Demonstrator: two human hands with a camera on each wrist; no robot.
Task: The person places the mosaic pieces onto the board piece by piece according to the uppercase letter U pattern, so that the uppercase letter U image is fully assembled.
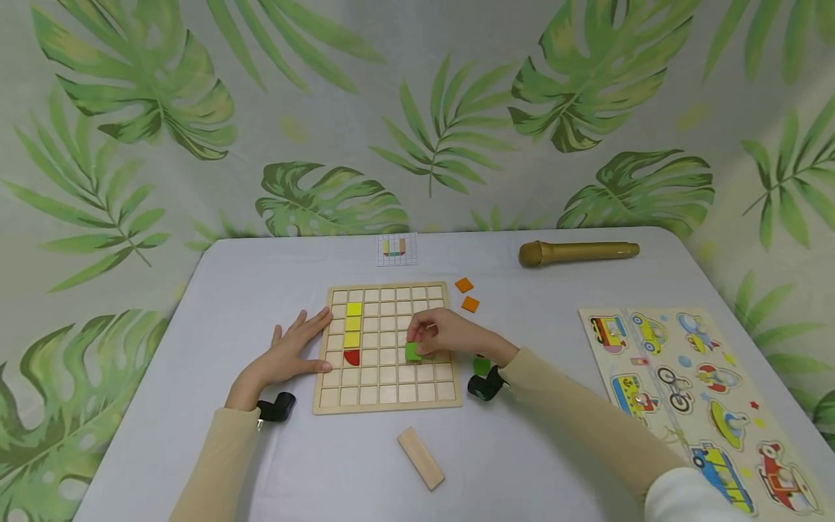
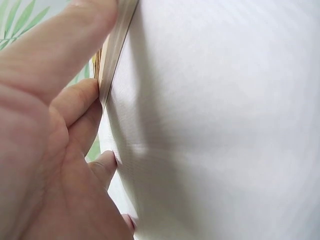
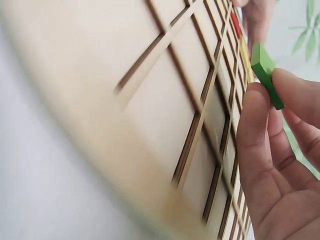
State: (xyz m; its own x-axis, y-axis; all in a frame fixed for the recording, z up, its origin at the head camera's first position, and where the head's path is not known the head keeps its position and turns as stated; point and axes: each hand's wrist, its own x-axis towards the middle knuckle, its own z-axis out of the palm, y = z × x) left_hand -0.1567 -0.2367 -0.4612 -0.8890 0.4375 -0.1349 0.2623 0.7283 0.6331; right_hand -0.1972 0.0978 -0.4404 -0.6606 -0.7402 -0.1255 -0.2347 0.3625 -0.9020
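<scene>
A wooden grid board (image 1: 388,409) lies on the white table, with several yellow square tiles (image 1: 353,324) in one column and a red quarter-round tile (image 1: 352,357) just below them. Between thumb and fingers, my right hand (image 1: 445,335) pinches a green square tile (image 3: 265,75) above the right part of the board. My left hand (image 1: 290,353) rests at the board's left edge with fingers spread; in the left wrist view its fingers (image 2: 80,100) touch the wooden rim. Partly behind the right wrist lie another green tile (image 1: 482,366) and a bit of red.
Two orange tiles (image 1: 467,294) lie right of the board. A pattern card (image 1: 397,249) is at the back, beside a gold microphone (image 1: 579,252). A wooden block (image 1: 420,458) lies in front. At right is a vehicle puzzle board (image 1: 691,406), partly behind the right sleeve.
</scene>
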